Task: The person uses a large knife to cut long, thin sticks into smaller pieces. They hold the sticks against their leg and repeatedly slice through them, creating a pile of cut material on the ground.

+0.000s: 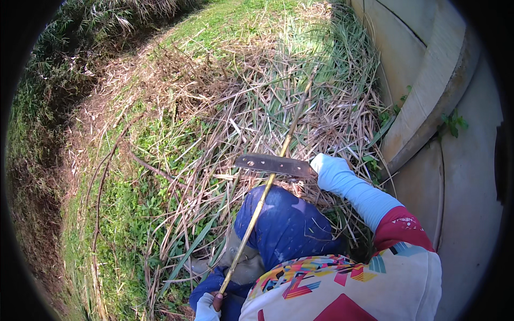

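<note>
1. Yellow stalk [266, 192], long and slender, slants from low by the person's body up and away over the litter, passing in front of the blue-clad knee [294, 222].
2. Its near end sits in the left hand [206, 309], in a pale glove, the fingers closed round it low at the picture's edge.
3. Across the stalk, past the knee, lies the dark, broad blade of a knife [276, 165], flat side showing, with a few holes in it. Whether blade and stalk touch, I cannot tell.
4. The right hand [327, 167], in a pale blue glove, is closed in a fist at the blade's end; the handle itself is hidden inside the grip.
5. As for progress, the stalk looks largely bare of leaves, so most stripping seems done. It remains one long piece, with no clear cut under the blade; the thin, browner far end is too small to judge.
6. Around it spread dry and green cut leaves [342, 101], low green plants [144, 214] on the left, and a pale wall [468, 160] on the right.
</note>
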Available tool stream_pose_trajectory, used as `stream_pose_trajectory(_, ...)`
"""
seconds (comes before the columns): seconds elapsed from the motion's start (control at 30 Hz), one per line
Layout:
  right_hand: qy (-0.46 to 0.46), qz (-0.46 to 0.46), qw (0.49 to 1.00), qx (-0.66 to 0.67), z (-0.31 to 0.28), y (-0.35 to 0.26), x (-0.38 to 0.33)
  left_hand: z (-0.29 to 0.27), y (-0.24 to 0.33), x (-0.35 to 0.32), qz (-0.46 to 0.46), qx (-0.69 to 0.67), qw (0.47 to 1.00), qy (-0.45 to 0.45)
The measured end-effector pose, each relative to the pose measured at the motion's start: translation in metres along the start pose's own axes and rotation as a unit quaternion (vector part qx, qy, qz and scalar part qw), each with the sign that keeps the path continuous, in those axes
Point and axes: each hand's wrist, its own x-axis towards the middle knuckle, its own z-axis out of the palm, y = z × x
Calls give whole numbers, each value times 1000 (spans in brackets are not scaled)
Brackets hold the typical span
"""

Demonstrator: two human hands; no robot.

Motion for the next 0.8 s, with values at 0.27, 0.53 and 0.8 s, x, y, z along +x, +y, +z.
stream_pose_trajectory(0.27,95,58,985,131,5,11,3,-6,1,-9,80,348,934,2)
stream_pose_trajectory(0.53,122,-102,984,76,34,-17,-12,39,26,45,289,411,863,-55)
stream_pose_trajectory(0.8,177,-98,976,79,10,-10,-2,160,74,108,113,292,941,-126)
